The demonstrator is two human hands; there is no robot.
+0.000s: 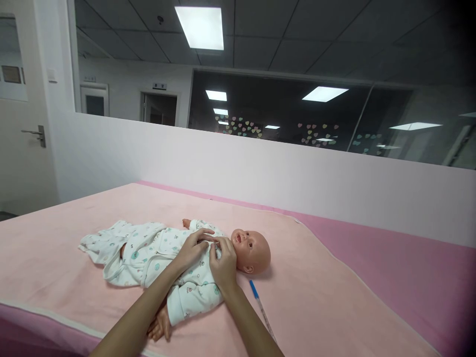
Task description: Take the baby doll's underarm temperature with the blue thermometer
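A bald baby doll (253,250) lies on its back, head to the right, in a white printed baby top (199,272) and matching bottoms (145,243). My left hand (195,248) rests on the doll's upper chest, its bent fingers pinched at the top's neckline. Close beside it, my right hand (224,260) is closed on the same neckline, just below the doll's chin. The fingertips of both hands nearly meet, and the bit of fabric between them is mostly hidden. One doll hand (161,325) pokes out of the near sleeve beside my left forearm.
A blue-capped pen (260,305) lies right of my right forearm. Beneath everything is a light pink sheet (320,307) over a darker pink surface (409,267). A white half wall (260,168) with a window above stands behind, and a door (26,129) is at left.
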